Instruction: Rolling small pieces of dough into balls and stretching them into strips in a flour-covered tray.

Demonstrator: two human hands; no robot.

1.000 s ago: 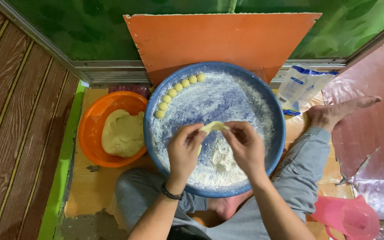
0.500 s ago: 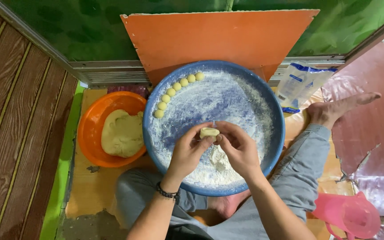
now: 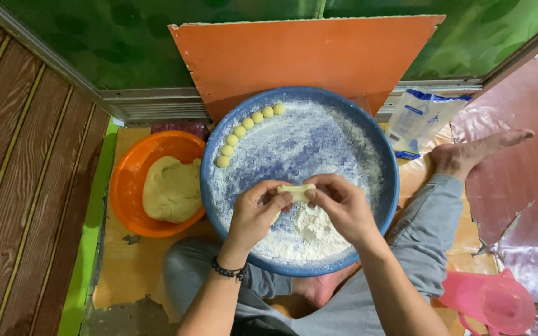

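- At frame centre: left hand (image 3: pixel 253 218) and right hand (image 3: pixel 342 206), fingers closed, pinch a pale dough strip (image 3: pixel 296 191) between them.
- Beneath: floured blue tray (image 3: pixel 381 149); dough balls (image 3: pixel 247 132) along its upper-left rim.
- Left of frame: orange bowl (image 3: pixel 131 168) holding a dough lump (image 3: pixel 170 189).

looking almost straight down from the head, facing the floor in front of crossed legs. sitting close enough for the blue tray (image 3: pixel 219 205) to be filling the middle of the view, with the left hand (image 3: pixel 253 214) and right hand (image 3: pixel 344 208) meeting just over it. catching an orange bowl (image 3: pixel 126 186) at the left and an orange board (image 3: pixel 306 56) along the top. working from one view only, nothing shared.
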